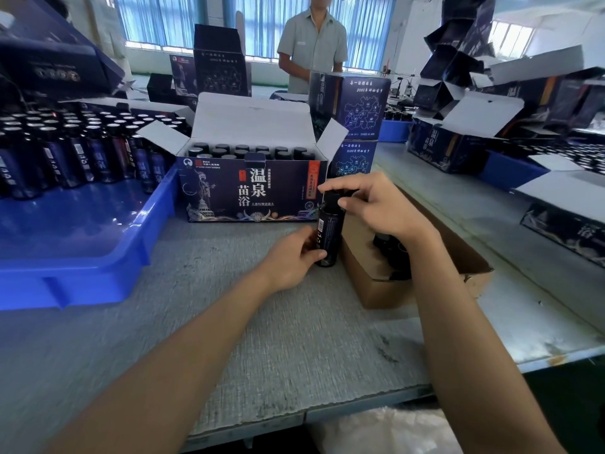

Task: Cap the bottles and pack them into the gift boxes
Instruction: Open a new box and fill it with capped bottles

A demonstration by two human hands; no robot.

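A dark blue bottle (pixel 330 229) stands upright on the grey table just right of the open gift box (pixel 252 191). My left hand (pixel 293 257) grips the bottle's lower body. My right hand (pixel 373 204) is closed over its black cap (pixel 337 193) at the top. The gift box has its lid and flaps up and holds several capped bottles (pixel 248 151) in rows.
A blue tray (pixel 82 244) at the left holds several uncapped bottles (pixel 65 149). A brown carton (pixel 386 280) with black caps sits under my right wrist. Stacked gift boxes (pixel 353 116) stand behind, more boxes (pixel 458 139) at the right. A person (pixel 312 44) stands across the table.
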